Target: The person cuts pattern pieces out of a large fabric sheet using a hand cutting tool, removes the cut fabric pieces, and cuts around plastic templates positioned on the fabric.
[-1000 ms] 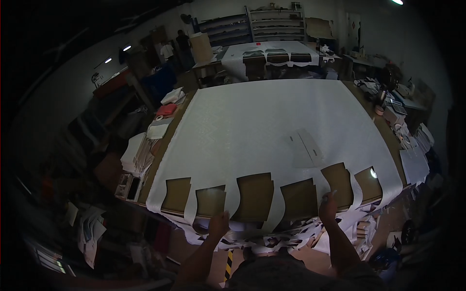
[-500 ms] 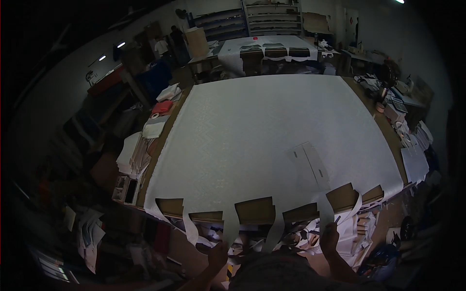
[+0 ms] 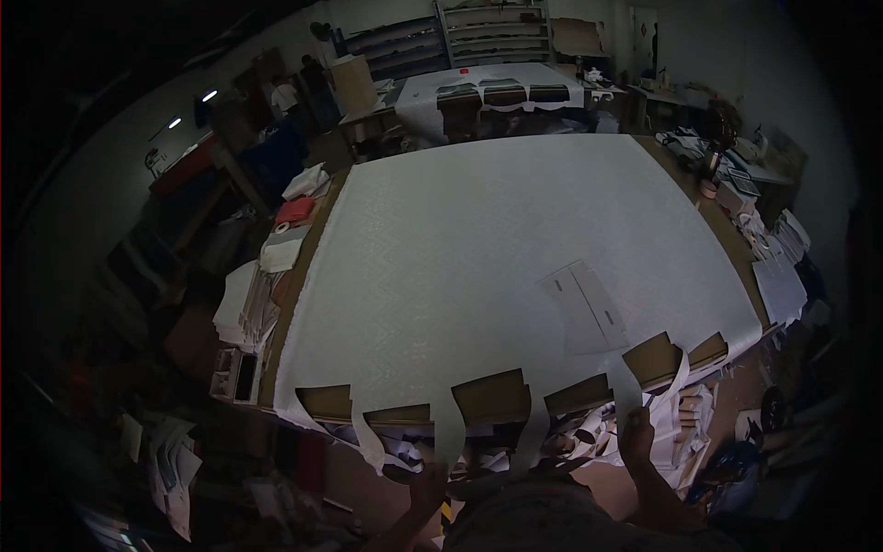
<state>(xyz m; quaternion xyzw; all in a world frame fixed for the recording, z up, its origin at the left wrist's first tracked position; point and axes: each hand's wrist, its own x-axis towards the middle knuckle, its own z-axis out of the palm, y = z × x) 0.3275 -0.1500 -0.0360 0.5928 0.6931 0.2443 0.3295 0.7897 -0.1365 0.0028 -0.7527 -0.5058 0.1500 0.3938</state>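
Note:
A wide sheet of pale, faintly patterned fabric (image 3: 441, 239) covers the table, its near edge cut into strips with angular gaps between them. My left hand (image 3: 428, 485) is closed on the lower end of a hanging fabric strip near my body. Over to the right, my right hand (image 3: 636, 434) grips another strip just off the table's near edge. Something thin and dark sticks up by its fingers, too small to name. A thin, see-through template (image 3: 584, 308) with dark slots lies on the fabric, right of centre.
Stacked papers (image 3: 241, 304) and a red bundle (image 3: 294, 211) line the left side. More papers (image 3: 780, 290) and a calculator (image 3: 742, 182) are at the right. White scraps (image 3: 685, 437) lie below the near edge. Another fabric-covered table (image 3: 492, 75) and shelves (image 3: 497, 32) stand behind.
The view has shifted a little, so the background sits further left. Both hands show slightly further right, the right one also higher, still on their strips. The template remains on the fabric.

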